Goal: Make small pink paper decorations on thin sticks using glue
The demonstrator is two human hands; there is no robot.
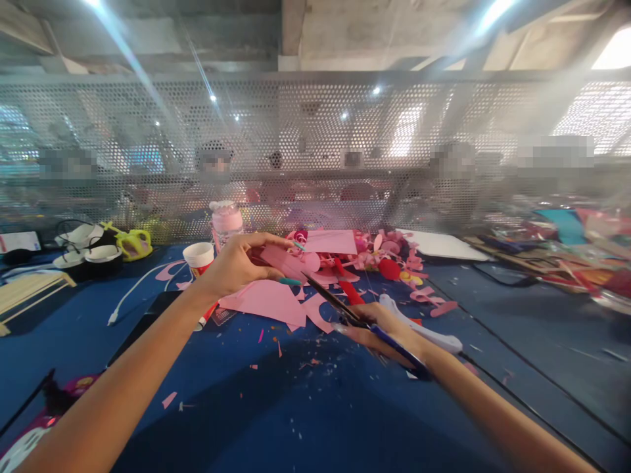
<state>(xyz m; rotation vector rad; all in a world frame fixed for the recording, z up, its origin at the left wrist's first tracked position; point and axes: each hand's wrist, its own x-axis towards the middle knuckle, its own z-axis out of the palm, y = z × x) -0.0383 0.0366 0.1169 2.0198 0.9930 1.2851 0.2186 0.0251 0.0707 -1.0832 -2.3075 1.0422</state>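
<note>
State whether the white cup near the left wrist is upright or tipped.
Upright: the white cup stands with its open rim on top.

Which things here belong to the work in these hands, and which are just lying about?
Seemingly part of the work:
- pink paper, held in the left hand
- scissors, held in the right hand
- cut pink sheet on the table

Probably just lying about:
- paper cup
- bottle
- white cable
- yellow object
</note>
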